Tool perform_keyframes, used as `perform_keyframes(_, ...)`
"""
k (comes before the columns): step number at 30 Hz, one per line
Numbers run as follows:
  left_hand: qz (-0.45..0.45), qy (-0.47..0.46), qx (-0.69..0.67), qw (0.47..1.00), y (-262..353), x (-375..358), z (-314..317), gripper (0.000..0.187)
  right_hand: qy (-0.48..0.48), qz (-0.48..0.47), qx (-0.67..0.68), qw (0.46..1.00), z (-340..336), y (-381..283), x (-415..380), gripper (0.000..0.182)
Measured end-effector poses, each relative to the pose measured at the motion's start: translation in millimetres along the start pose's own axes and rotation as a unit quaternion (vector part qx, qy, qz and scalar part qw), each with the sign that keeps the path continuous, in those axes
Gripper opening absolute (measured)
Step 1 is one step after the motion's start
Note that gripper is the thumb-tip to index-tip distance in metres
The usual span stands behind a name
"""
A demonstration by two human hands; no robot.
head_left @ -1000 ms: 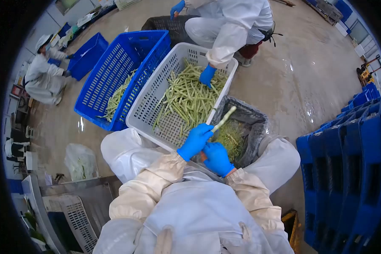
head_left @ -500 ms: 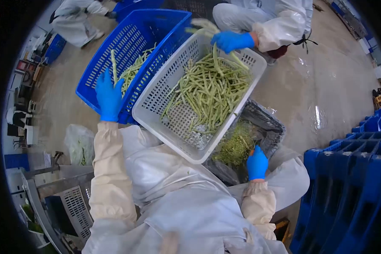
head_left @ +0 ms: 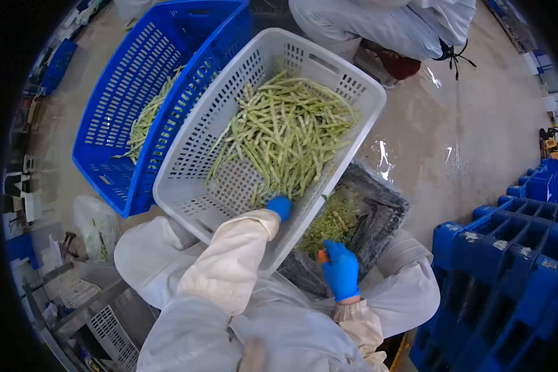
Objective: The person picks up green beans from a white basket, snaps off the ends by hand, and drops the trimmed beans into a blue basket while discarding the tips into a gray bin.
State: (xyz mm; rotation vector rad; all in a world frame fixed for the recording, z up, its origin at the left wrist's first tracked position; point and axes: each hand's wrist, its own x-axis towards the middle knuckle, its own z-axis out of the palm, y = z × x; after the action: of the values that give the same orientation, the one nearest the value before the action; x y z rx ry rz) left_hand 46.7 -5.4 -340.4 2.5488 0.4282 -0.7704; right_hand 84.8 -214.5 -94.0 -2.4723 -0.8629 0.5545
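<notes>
My left hand (head_left: 280, 208), in a blue glove, reaches into the near end of the white plastic basket (head_left: 186, 158), beside the pile of long green beans (head_left: 288, 127). Its fingers are hidden behind the back of the hand. My right hand (head_left: 341, 271), gloved in blue as well, is closed around a small orange-handled tool (head_left: 323, 256); the rest of the tool cannot be made out. That hand is over the edge of a container lined with dark plastic (head_left: 384, 208), next to the green trimmings (head_left: 332, 222) inside it.
Left of the basket stands a blue crate (head_left: 115, 99) with more long beans (head_left: 152, 118). A person in white clothing (head_left: 359, 28) sits across from me. Blue pallets (head_left: 496, 266) stand at the right, and a clear plastic bag (head_left: 97, 226) lies at the left.
My left hand has moved from the blue crate, where it held a bean, into the white basket. My right hand has shifted left. The other person's gloved hand with beans has left the basket.
</notes>
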Motion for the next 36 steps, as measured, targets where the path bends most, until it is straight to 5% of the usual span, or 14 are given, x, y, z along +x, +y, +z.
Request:
perform_keyframes(3,-0.025,0.0,-0.001,1.0,8,-4,-15,0.02,0.004,-0.005,0.027,1.0,0,-4,1,0.022)
perform_keyframes(5,-0.014,0.085,-0.104,0.991,-7,-6,-29,0.019,0.025,-0.009,0.029,0.999,-5,-9,2,0.022)
perform_keyframes(6,-0.039,0.093,-0.29,0.952,-24,3,-46,0.02,0.045,-0.017,0.03,0.998,-7,-12,3,0.021)
perform_keyframes(7,-0.063,0.097,-0.464,0.878,-36,10,-60,0.022,0.049,-0.014,0.035,0.998,-7,-13,3,0.021)
perform_keyframes(9,-0.04,0.16,-0.857,0.487,-4,-43,-143,0.029,0.078,0.0,0.077,0.994,-8,-17,1,0.022)
perform_keyframes(10,-0.037,0.162,-0.854,0.493,-2,-56,-162,0.029,0.083,-0.001,0.083,0.993,-7,-22,-1,0.022)
perform_keyframes(12,0.011,0.078,-0.964,0.255,1,-76,-192,0.038,0.105,0.013,0.256,0.961,-8,-31,-4,0.028)
perform_keyframes(16,0.053,-0.035,-0.986,0.152,51,-126,-220,0.049,0.094,-0.02,0.403,0.91,-2,-46,-12,0.029)
perform_keyframes(19,0.095,-0.099,-0.983,0.119,79,-138,-211,0.05,0.016,-0.029,0.572,0.819,-1,-53,-19,0.028)
perform_keyframes(29,0.074,-0.1,-0.972,0.199,105,-164,-207,0.055,-0.001,-0.113,0.532,0.839,-14,-50,-43,0.018)
perform_keyframes(32,0.088,-0.12,-0.902,0.405,107,-170,-208,0.046,0.039,-0.14,0.449,0.882,-16,-52,-47,0.017)
perform_keyframes(33,0.088,-0.12,-0.901,0.407,109,-173,-206,0.046,0.076,-0.157,0.391,0.904,-17,-52,-48,0.016)
perform_keyframes(35,-0.053,0.091,-0.787,0.608,135,-199,-220,0.038,0.133,-0.199,0.293,0.926,-18,-51,-48,0.015)
perform_keyframes(36,-0.053,0.091,-0.786,0.609,135,-200,-218,0.038,0.184,-0.237,0.188,0.935,-18,-51,-48,0.015)
